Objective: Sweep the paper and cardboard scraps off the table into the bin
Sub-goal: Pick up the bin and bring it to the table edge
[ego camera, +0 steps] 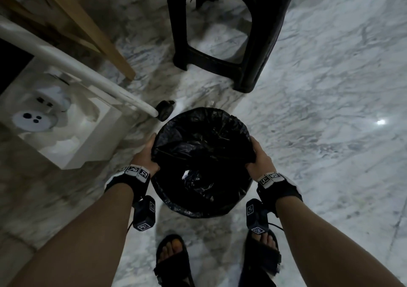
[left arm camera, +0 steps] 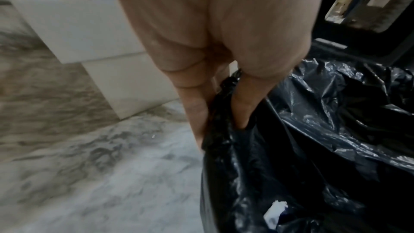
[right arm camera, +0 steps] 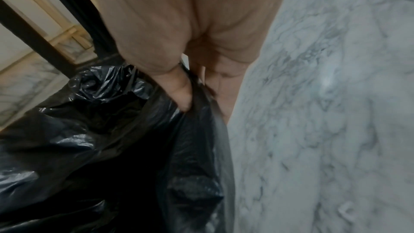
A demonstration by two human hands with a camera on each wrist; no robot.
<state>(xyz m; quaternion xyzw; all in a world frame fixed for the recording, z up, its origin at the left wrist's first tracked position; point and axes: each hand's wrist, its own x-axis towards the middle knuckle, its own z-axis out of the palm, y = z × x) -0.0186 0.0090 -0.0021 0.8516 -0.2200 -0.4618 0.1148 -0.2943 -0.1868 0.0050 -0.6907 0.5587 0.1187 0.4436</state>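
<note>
A round bin [ego camera: 199, 207] lined with a black plastic bag [ego camera: 202, 132] stands on the marble floor in front of my feet. My left hand [ego camera: 145, 152] grips the bin's left rim, thumb inside the bag [left arm camera: 239, 107] and fingers outside. My right hand [ego camera: 261, 155] grips the right rim the same way, its thumb [right arm camera: 181, 93] pressed into the liner [right arm camera: 112, 130]. A small white paper scrap [left arm camera: 274, 214] lies inside the bag, also seen in the head view as a pale paper scrap [ego camera: 186, 173]. The table is not in view.
A black plastic stool [ego camera: 222, 44] stands just beyond the bin. A white foam packing block [ego camera: 66, 119] and a white pole [ego camera: 83, 75] lie to the left, near a wooden leg [ego camera: 92, 28]. Open marble floor [ego camera: 330, 132] spreads to the right. My sandalled feet [ego camera: 174, 260] are below.
</note>
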